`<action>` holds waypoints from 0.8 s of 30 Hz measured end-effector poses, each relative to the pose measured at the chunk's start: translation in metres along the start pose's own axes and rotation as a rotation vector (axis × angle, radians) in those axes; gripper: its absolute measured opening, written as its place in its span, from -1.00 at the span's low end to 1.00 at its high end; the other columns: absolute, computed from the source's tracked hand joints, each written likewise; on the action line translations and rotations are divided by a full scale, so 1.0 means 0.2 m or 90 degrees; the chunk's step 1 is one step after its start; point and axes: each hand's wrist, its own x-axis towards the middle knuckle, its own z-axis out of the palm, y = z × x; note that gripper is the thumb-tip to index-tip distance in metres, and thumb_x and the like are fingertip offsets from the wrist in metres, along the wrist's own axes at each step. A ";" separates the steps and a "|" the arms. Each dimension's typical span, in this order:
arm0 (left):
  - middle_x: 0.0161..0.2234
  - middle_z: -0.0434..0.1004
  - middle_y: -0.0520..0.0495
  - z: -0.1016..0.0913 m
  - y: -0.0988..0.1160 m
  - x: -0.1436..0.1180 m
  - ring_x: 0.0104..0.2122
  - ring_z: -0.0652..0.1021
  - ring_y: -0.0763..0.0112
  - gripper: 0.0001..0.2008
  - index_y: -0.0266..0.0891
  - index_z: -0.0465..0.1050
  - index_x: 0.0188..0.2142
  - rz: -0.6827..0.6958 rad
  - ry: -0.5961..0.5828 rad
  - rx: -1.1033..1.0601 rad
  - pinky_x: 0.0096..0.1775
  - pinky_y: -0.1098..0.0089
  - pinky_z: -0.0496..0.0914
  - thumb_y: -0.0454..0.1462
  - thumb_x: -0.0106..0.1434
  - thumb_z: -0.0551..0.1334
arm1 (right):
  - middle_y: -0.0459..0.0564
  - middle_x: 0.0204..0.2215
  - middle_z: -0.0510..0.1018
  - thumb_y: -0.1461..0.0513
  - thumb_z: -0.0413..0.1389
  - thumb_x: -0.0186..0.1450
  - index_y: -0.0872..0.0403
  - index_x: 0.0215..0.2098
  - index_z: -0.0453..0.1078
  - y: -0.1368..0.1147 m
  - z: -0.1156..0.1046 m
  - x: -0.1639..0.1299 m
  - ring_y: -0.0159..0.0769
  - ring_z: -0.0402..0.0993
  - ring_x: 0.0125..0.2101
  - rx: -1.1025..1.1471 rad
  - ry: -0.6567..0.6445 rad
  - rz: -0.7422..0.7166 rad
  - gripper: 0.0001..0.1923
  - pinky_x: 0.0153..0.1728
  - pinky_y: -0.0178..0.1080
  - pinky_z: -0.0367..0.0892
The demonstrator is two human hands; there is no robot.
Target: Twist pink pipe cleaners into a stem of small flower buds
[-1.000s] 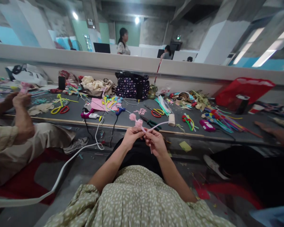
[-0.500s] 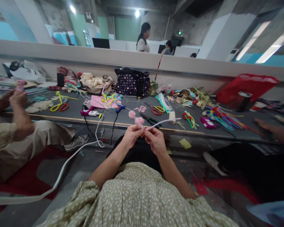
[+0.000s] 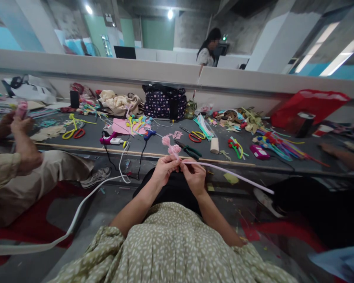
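My left hand (image 3: pixel 164 171) is closed in a pinch under a pink pipe-cleaner flower (image 3: pixel 174 149), which has several fuzzy round clumps rising above the fingers. Close beside it, my right hand (image 3: pixel 195 179) pinches a long pale-pink pipe cleaner (image 3: pixel 238 177) near the flower's base. The free length of this pipe cleaner runs out to the right, past the table edge. Fingertips of both hands almost meet, hiding where flower and pipe cleaner join. Both hands are just in front of the table edge, with green-handled pliers (image 3: pixel 191 152) lying behind them.
On the dark table (image 3: pixel 171 159) lie red-and-yellow scissors (image 3: pixel 196 136), a blue glue gun (image 3: pixel 149 135), a beige cylinder (image 3: pixel 214 146) and pipe-cleaner bundles (image 3: pixel 237 148). A patterned bag (image 3: pixel 164 103) stands behind. Co-workers sit on both sides; a white cable (image 3: pixel 85 200) crosses at left.
The pipe cleaner's free end has swung from short and level above the table to long, sloping down to the right. My right hand has turned slightly. A person in the background moved right.
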 end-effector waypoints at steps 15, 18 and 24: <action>-0.59 0.51 -0.01 0.03 0.03 -0.02 -0.62 0.41 0.55 -0.75 -0.34 0.56 -0.49 0.054 0.010 0.088 -0.51 0.47 0.30 -0.21 -0.11 0.47 | -0.16 -0.63 0.45 0.11 0.31 0.08 0.07 -0.37 0.47 -0.03 0.00 0.03 -0.52 0.21 -0.68 0.309 -0.077 0.280 -0.77 -0.71 -0.42 0.05; -0.63 0.46 0.02 0.03 0.03 -0.02 -0.63 0.40 0.54 -0.77 -0.33 0.52 -0.54 0.073 0.014 0.093 -0.53 0.47 0.29 -0.21 -0.10 0.47 | -0.16 -0.62 0.46 0.12 0.31 0.09 0.07 -0.38 0.47 -0.04 0.00 0.02 -0.50 0.25 -0.67 0.261 -0.049 0.237 -0.78 -0.70 -0.41 0.09; -0.65 0.43 0.03 0.07 0.06 -0.05 -0.65 0.37 0.55 -0.75 -0.32 0.48 -0.58 0.088 0.035 0.106 -0.55 0.47 0.27 -0.20 -0.11 0.46 | -0.11 -0.55 0.50 0.10 0.28 0.12 0.05 -0.37 0.49 -0.05 -0.01 0.00 -0.41 0.34 -0.60 0.116 -0.020 0.160 -0.79 -0.59 -0.33 0.26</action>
